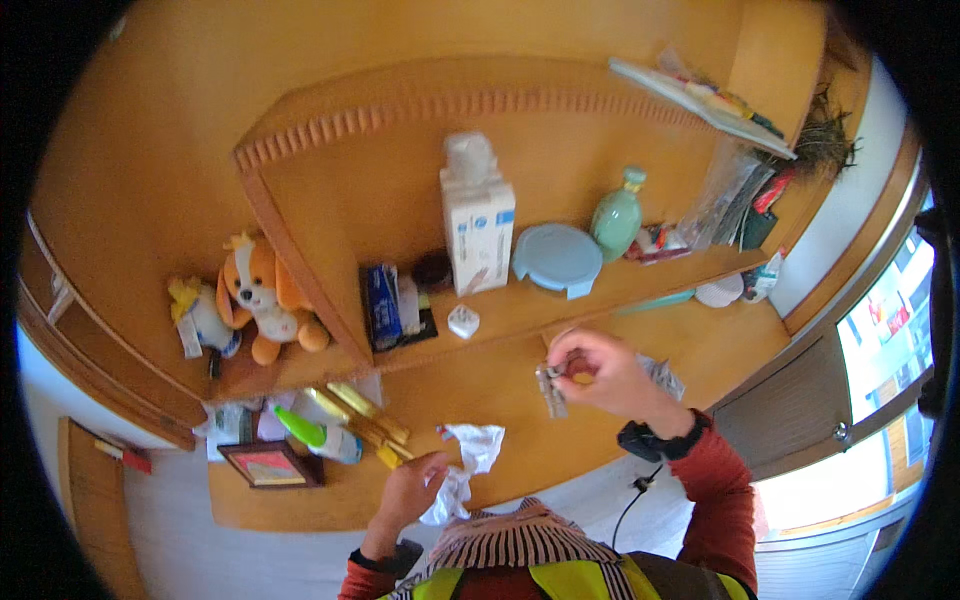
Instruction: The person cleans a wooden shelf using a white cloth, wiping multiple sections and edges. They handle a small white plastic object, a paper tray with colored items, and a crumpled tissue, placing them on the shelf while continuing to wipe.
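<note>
My right hand (608, 378) is raised over the desk with its fingers curled in a pinch. Between them shows a small round dark reddish-brown thing (578, 368), too blurred to name. A narrow silvery-grey strip (553, 392) lies at the fingertips; whether it is held or rests on the wood, I cannot tell. Low at the desk's front edge, my left hand (408, 495) has its thumb and fingers slightly apart. Crumpled white tissue (450, 497) sits right beside it, and another white tissue (478, 446) lies just beyond.
On the wooden desk (300, 510) stand a picture frame (272, 465), a white bottle with green top (318, 436) and gold-coloured packs (365, 415). The shelf holds a plush dog (262, 298), white box (478, 240), blue-lidded container (558, 258) and green bottle (616, 218).
</note>
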Tool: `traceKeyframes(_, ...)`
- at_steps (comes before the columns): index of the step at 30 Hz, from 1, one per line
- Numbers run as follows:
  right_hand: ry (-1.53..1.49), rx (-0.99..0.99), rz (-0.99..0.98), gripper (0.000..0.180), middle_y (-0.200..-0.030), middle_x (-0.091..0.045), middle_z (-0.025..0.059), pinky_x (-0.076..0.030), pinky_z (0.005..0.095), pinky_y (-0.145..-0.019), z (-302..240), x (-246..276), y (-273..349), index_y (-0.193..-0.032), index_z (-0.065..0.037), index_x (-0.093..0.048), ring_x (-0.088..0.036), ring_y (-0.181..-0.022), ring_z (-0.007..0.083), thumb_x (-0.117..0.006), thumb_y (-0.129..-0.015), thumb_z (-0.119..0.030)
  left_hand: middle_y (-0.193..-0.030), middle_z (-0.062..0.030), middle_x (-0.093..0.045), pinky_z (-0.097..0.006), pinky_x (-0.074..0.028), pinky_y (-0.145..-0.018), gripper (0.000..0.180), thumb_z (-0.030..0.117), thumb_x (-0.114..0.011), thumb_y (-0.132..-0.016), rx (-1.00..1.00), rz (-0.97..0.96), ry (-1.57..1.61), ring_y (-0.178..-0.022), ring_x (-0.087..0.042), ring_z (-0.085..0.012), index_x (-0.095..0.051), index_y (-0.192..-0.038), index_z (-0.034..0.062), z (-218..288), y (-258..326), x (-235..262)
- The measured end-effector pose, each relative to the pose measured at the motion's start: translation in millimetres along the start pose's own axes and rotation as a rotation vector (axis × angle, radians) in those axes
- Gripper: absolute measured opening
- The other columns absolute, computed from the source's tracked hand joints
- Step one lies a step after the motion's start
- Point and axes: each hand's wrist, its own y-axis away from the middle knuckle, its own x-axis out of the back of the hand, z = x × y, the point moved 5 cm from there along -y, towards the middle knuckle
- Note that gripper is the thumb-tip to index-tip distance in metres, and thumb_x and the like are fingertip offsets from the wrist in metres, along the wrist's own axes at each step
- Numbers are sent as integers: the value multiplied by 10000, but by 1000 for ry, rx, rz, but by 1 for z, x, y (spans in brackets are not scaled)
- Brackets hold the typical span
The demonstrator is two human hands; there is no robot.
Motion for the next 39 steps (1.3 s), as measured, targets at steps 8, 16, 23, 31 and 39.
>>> traceKeyframes(8, 575, 431, 323, 243, -965, -546, 21, -482, 227, -781, -238, 99, -66, -1000, -4, -531, -552, -872, 82, -607, -784, 74, -859, -152, -684, -326, -543, -692, 226, 99, -649, -836, -15, 95, 89, -802, -682, -233, -640, -1036, -6, -23, 2, 12)
traceKeyframes(16, 995, 327, 386, 196, -828, -649, 49, -499, 270, -661, -271, 188, -179, -888, -39, -617, -611, -760, 122, -678, -703, -60, -791, -126, -682, -292, -527, -649, 212, 51, -672, -812, 62, 186, 248, -725, -658, -164, -641, -1006, -28, -50, 13, 9)
traceKeyframes(23, 1291, -65, 168, 261, -913, -646, 101, -508, 319, -648, -208, 218, -258, -1009, -55, -617, -626, -769, 156, -658, -754, -92, -784, -113, -687, -296, -521, -628, 215, 80, -667, -810, 168, 212, 256, -715, -660, -162, -646, -990, -37, -60, 14, -1)
traceKeyframes(31, 1460, 126, 92, 370, -950, -644, 159, -508, 374, -705, -221, 212, -238, -1083, -56, -619, -621, -885, 268, -692, -802, -286, -773, -137, -657, -340, -509, -617, 115, 90, -642, -812, 33, 215, 137, -699, -657, -249, -631, -908, 27, -31, 10, 1)
traceKeyframes(39, 1398, 628, 171, 211, -992, -650, 63, -495, 300, -789, -212, 42, -84, -1076, -51, -623, -620, -893, 173, -591, -874, -101, -866, -155, -669, -355, -519, -657, 213, 129, -606, -854, 97, 135, 180, -780, -662, -293, -626, -1058, 69, -27, 13, 3)
